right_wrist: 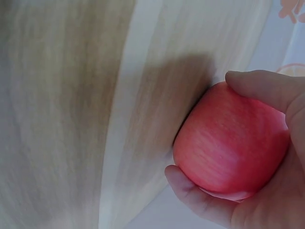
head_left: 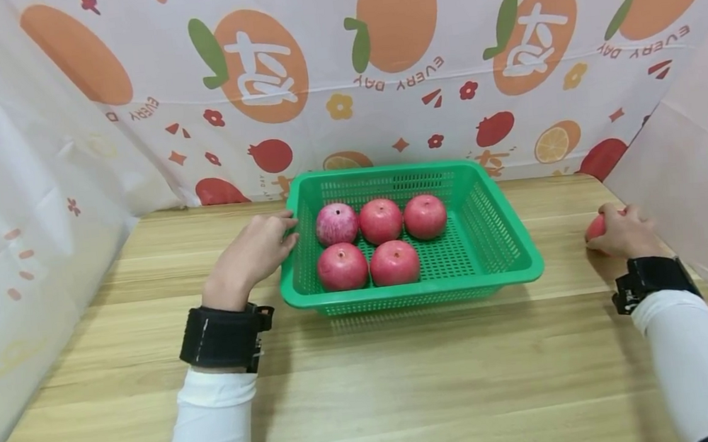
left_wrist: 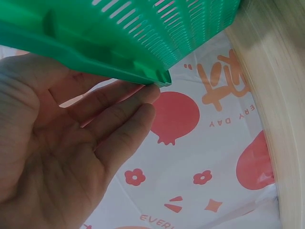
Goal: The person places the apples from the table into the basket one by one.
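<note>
In the head view a green plastic basket [head_left: 414,288] holds several red apples [head_left: 394,262], with one streaked, more purplish apple [head_left: 337,223] at its back left. My left hand [head_left: 254,252] touches the basket's left rim. The left wrist view shows its fairly straight fingers [left_wrist: 126,138] against the underside of that rim; part of the hand is hidden behind the basket. Far to the right, my right hand [head_left: 625,232] grips another red apple [right_wrist: 231,143] from above. Thumb and fingers lie on opposite sides of this apple, which is at the tabletop.
A wood-grain table [head_left: 420,378] carries everything. Behind it hangs a white curtain [head_left: 324,39] with fruit prints, close to the basket's back edge. More white sheeting [head_left: 692,146] borders the right side, near my right hand.
</note>
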A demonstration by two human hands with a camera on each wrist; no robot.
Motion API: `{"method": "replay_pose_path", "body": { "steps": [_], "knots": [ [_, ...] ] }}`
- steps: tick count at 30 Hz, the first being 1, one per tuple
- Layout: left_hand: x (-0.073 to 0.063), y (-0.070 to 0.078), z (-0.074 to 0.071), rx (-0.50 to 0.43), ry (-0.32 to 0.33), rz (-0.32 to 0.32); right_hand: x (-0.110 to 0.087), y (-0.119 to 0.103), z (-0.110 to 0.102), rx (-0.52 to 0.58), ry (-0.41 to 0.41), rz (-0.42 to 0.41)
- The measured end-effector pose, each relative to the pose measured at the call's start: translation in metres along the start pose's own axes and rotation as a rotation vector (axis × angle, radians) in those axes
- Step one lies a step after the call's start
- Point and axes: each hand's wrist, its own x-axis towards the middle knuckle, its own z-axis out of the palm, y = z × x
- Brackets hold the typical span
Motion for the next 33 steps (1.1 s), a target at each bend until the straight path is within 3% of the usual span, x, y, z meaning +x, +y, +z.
{"method": "replay_pose_path", "body": {
  "steps": [16, 25, 33],
  "knots": [
    [-0.003, 0.0, -0.001, 0.02, 0.014, 0.005, 0.001, 0.0, 0.0, -0.011, 0.032, -0.024],
    [-0.002, 0.001, 0.0, 0.008, 0.004, -0.002, 0.0, -0.006, -0.004, 0.075, 0.155, 0.054],
    [-0.002, 0.001, -0.001, 0.007, 0.004, -0.003, -0.002, -0.011, -0.006, 0.109, 0.169, 0.084]
  ]
}}
